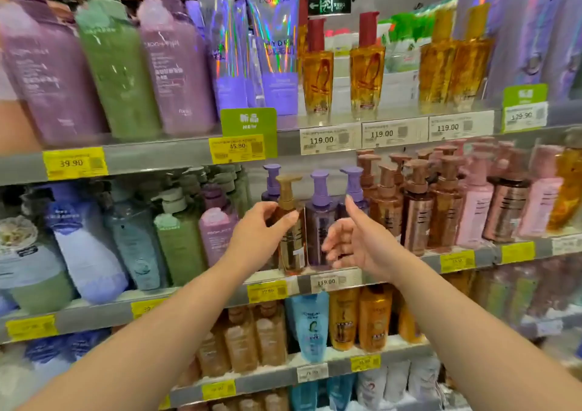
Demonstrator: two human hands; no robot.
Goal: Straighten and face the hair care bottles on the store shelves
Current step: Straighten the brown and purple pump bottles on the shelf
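**Gold bottle in my left hand, middle shelf**

The gold bottle [289, 237] is a slim, clear pump bottle of amber liquid with a gold pump head and a dark banded label low on its front. It stands upright at the front edge of the middle shelf [406, 273], just left of a purple bottle [318, 218] of the same shape, glossy and see-through, with a lilac pump. My left hand [259, 234] pinches the gold bottle at its shoulder, thumb in front, fingers curled behind. My right hand [356, 244] is spread wide and holds nothing, thumb up, fingers reaching toward the purple bottle's lower half. To the right stand metallic copper bottles [419, 218].
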